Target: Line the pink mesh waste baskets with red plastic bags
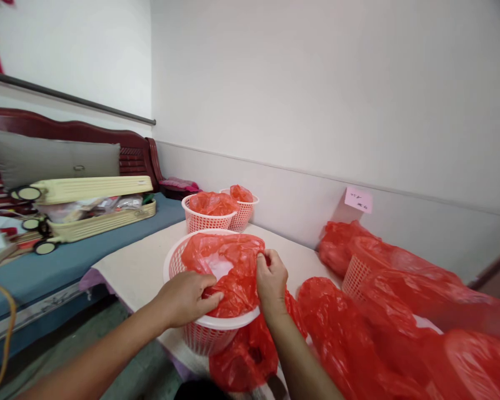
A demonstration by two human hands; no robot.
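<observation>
A red plastic bag (237,250) sits bunched inside a white lattice basket (173,261) near the front edge of the table. My left hand (191,299) pinches the bag's near left edge, just inside the basket rim. On the far right side of the rim, my right hand (271,278) grips the bag's edge between thumb and fingers. Something pale shows through the bag's opening, too unclear to name. More red plastic (250,355) hangs beside and below the basket, under my right forearm.
Two white baskets (208,222) with red bags stand behind. Several red bags (383,328) are heaped on the right around another basket (353,278). A pink note (358,199) stands by the wall. To the left, an open yellow suitcase (104,222) lies on a bed (166,208).
</observation>
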